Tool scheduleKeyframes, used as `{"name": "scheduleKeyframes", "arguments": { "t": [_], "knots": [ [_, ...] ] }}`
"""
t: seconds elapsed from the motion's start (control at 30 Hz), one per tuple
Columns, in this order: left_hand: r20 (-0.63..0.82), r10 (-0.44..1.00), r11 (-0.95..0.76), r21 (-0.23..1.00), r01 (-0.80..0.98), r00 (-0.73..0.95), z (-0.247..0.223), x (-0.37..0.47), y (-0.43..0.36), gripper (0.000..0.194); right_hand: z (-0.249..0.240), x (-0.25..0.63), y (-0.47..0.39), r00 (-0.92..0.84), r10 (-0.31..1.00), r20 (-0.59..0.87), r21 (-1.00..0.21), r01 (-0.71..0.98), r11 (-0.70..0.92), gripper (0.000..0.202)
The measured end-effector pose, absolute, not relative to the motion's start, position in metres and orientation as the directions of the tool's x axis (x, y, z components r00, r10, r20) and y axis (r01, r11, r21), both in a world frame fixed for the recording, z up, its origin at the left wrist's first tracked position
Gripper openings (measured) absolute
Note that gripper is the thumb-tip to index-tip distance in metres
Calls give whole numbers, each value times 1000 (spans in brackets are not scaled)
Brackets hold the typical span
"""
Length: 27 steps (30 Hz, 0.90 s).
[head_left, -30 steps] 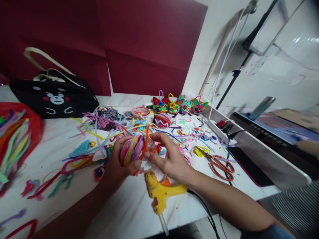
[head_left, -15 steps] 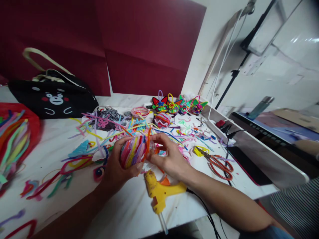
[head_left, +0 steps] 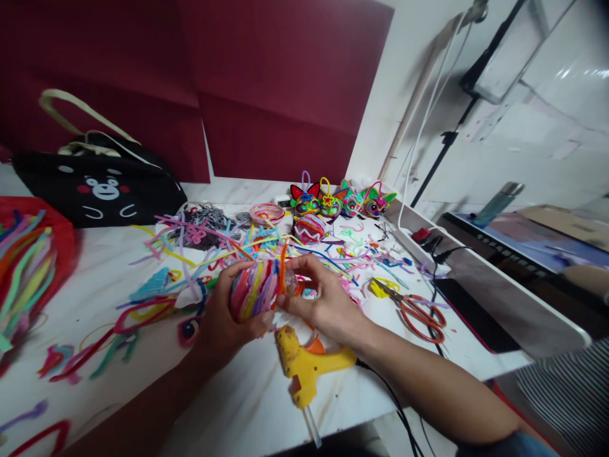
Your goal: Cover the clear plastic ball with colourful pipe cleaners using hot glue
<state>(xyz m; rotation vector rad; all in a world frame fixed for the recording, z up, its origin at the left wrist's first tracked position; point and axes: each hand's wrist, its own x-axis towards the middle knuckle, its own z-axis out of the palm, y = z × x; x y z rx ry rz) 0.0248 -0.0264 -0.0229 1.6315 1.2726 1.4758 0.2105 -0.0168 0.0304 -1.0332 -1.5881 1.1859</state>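
Observation:
Wrapped in stripes of coloured pipe cleaners, a ball is gripped from its left side by my left hand. Its right end is bare and see-through. An orange pipe cleaner stands up along the edge of the striped part, and my right hand pinches it against the ball between thumb and fingers. Just below both hands, a yellow glue gun lies on the white table with a clear glue stick poking from its back. Orange-handled scissors rest to the right of my right hand.
Loose pipe cleaners are strewn across the table. Several finished cat-like ornaments and another wrapped ball sit at the back. A black bag and a red bag of pipe cleaners are left. A black phone lies right.
My hands stay almost still on the ball, with the orange pipe cleaner pressed slightly closer along its edge. At far right, part of a person's arm has come into view.

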Motion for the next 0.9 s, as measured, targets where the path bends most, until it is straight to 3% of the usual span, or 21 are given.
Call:
{"name": "scheduleKeyframes", "arguments": {
  "t": [0.37, 0.57, 0.9],
  "knots": [
    [487, 871, -438, 830, 347, -65, -22, 25, -28, 72, 36, 204, -18, -244, 969, 44, -999, -3, 44, 46],
    [418, 907, -383, 867, 318, -49, -24, 21, -24, 78, 35, 202, -19, -238, 969, 67, -997, -38, 60, 47],
    [311, 950, -290, 900, 324, -12, -23, 18, -17, 70, 24, 206, -16, -297, 952, 72, -997, -54, 58, 46]
  ]
}}
